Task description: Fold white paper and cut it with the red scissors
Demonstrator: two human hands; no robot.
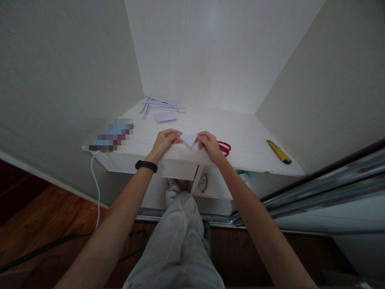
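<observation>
While both our forearms reach forward over the near edge of the white shelf, our left hand and right hand meet at a small folded white paper lying near that edge. Most of the paper's sides are covered by our fingers, so its full shape is hard to make out. Each hand's fingers are curled together and pinched on one side of the paper. Red scissors lie just beside our right hand, partly hidden behind it.
</observation>
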